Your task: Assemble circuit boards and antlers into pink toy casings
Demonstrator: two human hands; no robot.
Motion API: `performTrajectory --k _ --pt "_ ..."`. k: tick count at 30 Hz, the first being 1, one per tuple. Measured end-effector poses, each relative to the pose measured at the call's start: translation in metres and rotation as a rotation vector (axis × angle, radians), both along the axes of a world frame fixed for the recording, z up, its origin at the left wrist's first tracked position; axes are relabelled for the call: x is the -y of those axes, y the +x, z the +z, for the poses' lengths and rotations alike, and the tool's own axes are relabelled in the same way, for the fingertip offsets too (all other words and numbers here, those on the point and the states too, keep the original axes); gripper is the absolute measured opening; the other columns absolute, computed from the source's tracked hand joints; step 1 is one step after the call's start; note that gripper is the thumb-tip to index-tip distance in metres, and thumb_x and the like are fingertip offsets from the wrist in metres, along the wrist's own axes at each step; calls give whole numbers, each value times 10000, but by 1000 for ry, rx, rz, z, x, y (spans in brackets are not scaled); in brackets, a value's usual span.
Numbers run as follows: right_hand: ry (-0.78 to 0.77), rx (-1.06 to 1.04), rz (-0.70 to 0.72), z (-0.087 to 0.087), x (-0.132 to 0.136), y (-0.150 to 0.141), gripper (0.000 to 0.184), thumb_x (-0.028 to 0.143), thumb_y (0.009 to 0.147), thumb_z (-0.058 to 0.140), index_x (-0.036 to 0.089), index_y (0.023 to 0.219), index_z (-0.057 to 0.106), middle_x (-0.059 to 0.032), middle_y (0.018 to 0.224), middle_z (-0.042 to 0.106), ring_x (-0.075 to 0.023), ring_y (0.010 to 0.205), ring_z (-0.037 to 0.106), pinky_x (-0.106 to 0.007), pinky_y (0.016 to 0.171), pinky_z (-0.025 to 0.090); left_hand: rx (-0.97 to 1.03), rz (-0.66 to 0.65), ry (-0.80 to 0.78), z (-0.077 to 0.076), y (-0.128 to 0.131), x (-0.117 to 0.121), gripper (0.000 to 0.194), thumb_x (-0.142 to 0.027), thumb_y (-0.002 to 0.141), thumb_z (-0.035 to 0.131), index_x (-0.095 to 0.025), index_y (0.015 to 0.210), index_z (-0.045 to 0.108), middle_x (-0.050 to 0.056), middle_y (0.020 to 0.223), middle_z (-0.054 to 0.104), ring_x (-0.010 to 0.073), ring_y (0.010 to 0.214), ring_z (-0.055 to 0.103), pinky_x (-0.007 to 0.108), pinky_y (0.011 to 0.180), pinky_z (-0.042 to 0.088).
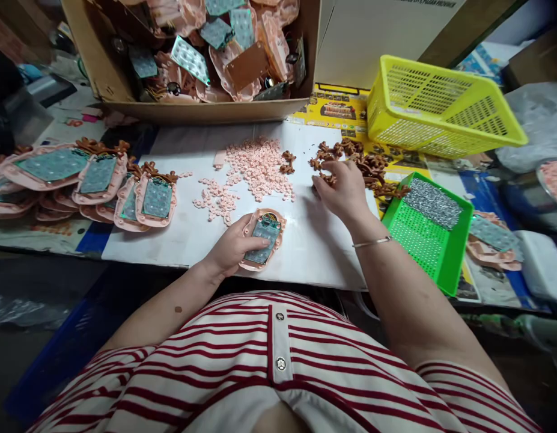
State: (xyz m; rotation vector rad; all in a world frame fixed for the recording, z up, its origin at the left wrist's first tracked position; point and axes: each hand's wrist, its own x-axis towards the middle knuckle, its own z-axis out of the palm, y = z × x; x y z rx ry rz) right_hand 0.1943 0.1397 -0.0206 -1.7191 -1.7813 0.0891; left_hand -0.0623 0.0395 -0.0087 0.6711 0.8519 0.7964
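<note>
My left hand (pixel 235 243) is wrapped round a pink plastic shell (pixel 280 225) with a circuit board (pixel 262 240) in it, thumb lying across the board. Over at the brown plastic pieces (pixel 363 159), my right hand (pixel 343 186) reaches down with thumb and fingers bent at the pile's left edge. Whether a piece is between those fingertips is hard to make out. A small brown piece (pixel 287 162) lies apart, beside a heap of tiny pink plastic parts (pixel 255 165).
Behind stands a cardboard box (pixel 197 113) of shells and boards. Assembled shells (pixel 156 201) are stacked at left. A yellow basket (pixel 440 129) is at back right, with a green tray (pixel 458 255) of screws (pixel 434 201) before it. More shells (pixel 494 243) lie at far right.
</note>
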Motion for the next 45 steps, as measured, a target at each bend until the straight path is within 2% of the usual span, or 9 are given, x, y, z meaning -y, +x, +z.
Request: performTrajectory --k 6,11,18,22,26,32,38,41,45 --pt "-131 103 -29 -5 -64 -50 382 466 754 789 186 607 573 -140 849 569 -412 1113 555 -673 1039 408 3 11 -40 -1 4 -6 554 -214 588 863 -151 1083 623 61 891 735 192 737 693 293 666 552" --pt "-168 44 -85 -11 -66 -54 330 330 743 774 201 538 549 -137 810 596 -356 997 574 -616 969 467 15 32 -76 -2 3 -6 592 -218 577 868 -132 1100 605 65 862 731 202 706 689 310 636 556" --pt "-20 -263 70 3 -24 -37 142 315 797 738 221 713 672 -57 805 689 -224 831 618 -445 871 509 55 117 -18 3 10 -9 557 -198 586 851 -120 1080 604 77 856 732 205 731 690 324 664 558" --pt "-146 -626 210 6 21 -43 331 525 821 722 203 772 661 -20 711 693 -153 658 611 -318 645 483 122 208 31 9 11 -9 548 -177 602 830 -140 1095 592 60 854 731 226 742 714 347 667 580" --pt "-236 -876 259 4 62 -49 440 625 734 785 201 762 670 -3 687 689 -116 618 596 -271 611 470 146 268 82 14 13 -6 560 -173 614 818 -140 1127 595 64 889 743 250 798 738 387 742 603" --pt "-703 -1116 456 4 93 -40 458 612 704 818 188 735 648 19 632 616 -87 539 532 -230 522 456 114 131 150 18 16 2 510 -163 618 840 -134 1082 630 58 900 755 228 808 735 347 764 583" --pt "-72 -477 651 1 120 -25 333 368 940 648 244 1248 619 -102 1143 657 -169 914 689 -335 797 607 235 83 14 17 22 6 343 -144 668 774 -81 994 689 111 900 759 218 814 731 333 816 572" --pt "214 -163 747 6 130 -23 343 284 939 652 223 1274 607 -129 1137 656 -208 1025 674 -345 860 607 277 71 -50 17 23 8 296 -110 692 724 -75 984 695 104 880 754 196 775 722 315 802 563" --pt "363 40 752 9 135 -26 412 225 903 693 159 1292 576 -138 1044 711 -224 931 687 -345 789 609 292 84 -84 21 26 12 268 -92 707 686 -72 974 699 101 869 750 179 774 713 298 814 550"
